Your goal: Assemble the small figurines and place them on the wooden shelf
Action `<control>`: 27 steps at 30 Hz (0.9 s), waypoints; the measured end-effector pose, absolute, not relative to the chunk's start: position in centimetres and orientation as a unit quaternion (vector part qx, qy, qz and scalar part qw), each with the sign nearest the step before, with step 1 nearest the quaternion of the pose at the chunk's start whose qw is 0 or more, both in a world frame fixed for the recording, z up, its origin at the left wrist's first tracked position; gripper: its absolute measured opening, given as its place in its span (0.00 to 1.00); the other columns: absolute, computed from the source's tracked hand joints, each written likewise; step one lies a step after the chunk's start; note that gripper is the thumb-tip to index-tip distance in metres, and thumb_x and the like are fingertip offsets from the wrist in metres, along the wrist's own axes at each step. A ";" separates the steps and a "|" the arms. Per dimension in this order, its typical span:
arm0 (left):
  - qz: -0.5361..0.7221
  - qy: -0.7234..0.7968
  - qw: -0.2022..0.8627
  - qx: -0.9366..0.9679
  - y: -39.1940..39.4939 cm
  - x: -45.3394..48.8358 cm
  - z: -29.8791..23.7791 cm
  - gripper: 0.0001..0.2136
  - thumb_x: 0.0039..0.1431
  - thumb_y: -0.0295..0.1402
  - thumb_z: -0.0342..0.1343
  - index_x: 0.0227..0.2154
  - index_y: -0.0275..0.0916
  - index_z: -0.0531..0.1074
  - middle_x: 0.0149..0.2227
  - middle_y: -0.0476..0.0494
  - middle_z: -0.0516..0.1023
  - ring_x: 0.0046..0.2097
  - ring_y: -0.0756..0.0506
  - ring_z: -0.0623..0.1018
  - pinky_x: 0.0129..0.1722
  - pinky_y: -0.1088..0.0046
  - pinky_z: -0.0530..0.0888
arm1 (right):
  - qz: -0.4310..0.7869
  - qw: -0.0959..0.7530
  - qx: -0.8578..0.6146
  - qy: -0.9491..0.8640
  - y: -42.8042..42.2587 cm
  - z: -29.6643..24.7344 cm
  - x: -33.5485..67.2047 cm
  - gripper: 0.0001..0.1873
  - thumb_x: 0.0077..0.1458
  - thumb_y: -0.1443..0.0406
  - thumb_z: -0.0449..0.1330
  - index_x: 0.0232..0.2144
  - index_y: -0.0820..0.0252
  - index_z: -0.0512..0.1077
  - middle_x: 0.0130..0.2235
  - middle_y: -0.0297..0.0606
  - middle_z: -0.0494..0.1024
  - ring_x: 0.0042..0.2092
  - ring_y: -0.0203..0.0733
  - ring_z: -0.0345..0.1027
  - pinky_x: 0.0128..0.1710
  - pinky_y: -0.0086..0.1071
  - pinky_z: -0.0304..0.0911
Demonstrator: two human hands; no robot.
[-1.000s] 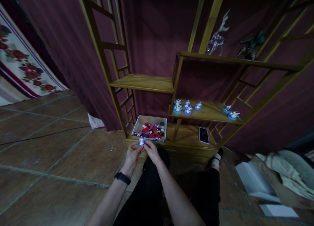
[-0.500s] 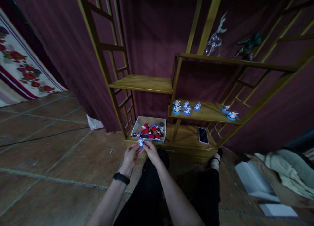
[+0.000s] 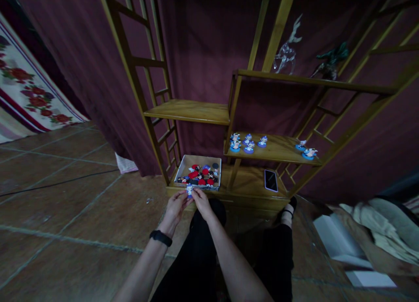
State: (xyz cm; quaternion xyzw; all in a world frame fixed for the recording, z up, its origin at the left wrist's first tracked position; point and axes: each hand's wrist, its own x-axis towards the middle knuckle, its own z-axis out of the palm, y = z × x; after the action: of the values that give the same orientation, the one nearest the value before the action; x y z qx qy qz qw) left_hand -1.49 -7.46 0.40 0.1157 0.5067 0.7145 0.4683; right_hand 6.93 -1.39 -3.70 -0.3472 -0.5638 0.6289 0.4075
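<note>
Between my two hands is a small purple and white figurine (image 3: 189, 189), held upright just in front of a box. My left hand (image 3: 176, 206) grips it from the left, and my right hand (image 3: 200, 201) pinches it from the right. The open cardboard box (image 3: 182, 167) stands on the lowest shelf and holds several jumbled figurines with red, black and purple parts. On the middle shelf (image 3: 278, 150) at the right, several purple figurines (image 3: 249, 147) and blue-based figurines (image 3: 235, 145) stand at the left end. Two more blue-based figurines (image 3: 309, 153) are at its right end.
A phone (image 3: 270, 180) lies on the lowest shelf. Higher up stand a clear deer ornament (image 3: 286, 56) and a dark green statue (image 3: 330, 63). A wooden side shelf (image 3: 190, 110) is above the box. White boxes (image 3: 340, 241) and cloth lie on the floor at right.
The figurine has turned slightly in my fingers and moved a little to the right. Both hands keep hold of it. The view has shifted slightly.
</note>
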 end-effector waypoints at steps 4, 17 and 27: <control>0.710 0.510 0.473 0.113 -7.5 -1.4 0.1 0.06 0.48 0.18 0.55 0.29 0.33 0.68 0.24 0.44 0.77 0.27 0.48 0.78 0.34 0.71 0.76 | 0.622 0.399 -0.360 -0.570 -1.6 -2.9 7.3 0.19 0.51 0.52 0.52 0.34 0.58 0.73 0.36 0.35 0.76 0.40 0.41 0.68 0.41 0.31 0.61; 0.686 0.524 0.487 0.132 -7.8 -1.5 -0.7 0.07 0.45 0.27 0.62 0.27 0.32 0.70 0.27 0.43 0.77 0.28 0.48 0.78 0.33 0.71 0.77 | 0.541 0.390 -0.387 -0.637 -1.7 -3.3 7.3 0.16 0.52 0.53 0.51 0.30 0.57 0.72 0.30 0.33 0.73 0.35 0.38 0.66 0.36 0.28 0.59; 0.672 0.549 0.482 0.121 -8.1 -2.1 -0.4 0.07 0.46 0.28 0.61 0.24 0.34 0.68 0.22 0.47 0.75 0.23 0.50 0.76 0.26 0.75 0.76 | 0.546 0.382 -0.366 -0.649 -1.7 -3.4 7.3 0.15 0.53 0.55 0.51 0.30 0.57 0.73 0.30 0.33 0.73 0.33 0.37 0.65 0.36 0.28 0.59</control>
State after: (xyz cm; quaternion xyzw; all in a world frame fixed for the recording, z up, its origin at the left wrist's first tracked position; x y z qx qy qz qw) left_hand -2.07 -8.06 -0.42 0.1208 0.5488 0.6723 0.4818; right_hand 7.30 -1.66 -3.39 -0.3660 -0.6494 0.5465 0.3817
